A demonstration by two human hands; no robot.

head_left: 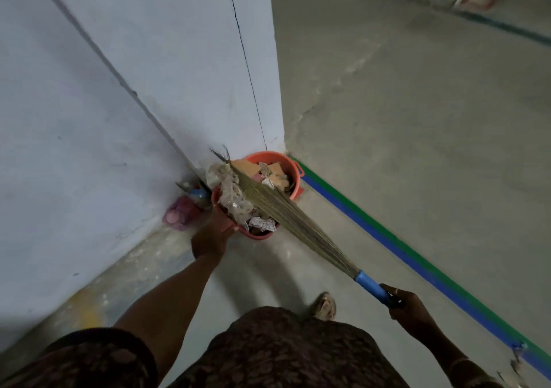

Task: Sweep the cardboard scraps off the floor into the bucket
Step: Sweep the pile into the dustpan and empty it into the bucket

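Cardboard scraps (pixel 248 166) sit in the bucket (pixel 287 162); left hand (pixel 210 238) grips a full orange container (pixel 262 235) beside it, right hand (pixel 408 307) grips the broom (pixel 283 208); emptying likely remains.

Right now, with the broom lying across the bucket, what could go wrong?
1. The bucket is heaped: plastic wrap and cardboard scraps sit at the rim, so lifting the broom may drag some back out.
2. The left hand grips only the near rim; a pull could tip the bucket.
3. The right hand holds the broom at the handle's far end, giving little control of the bristles.
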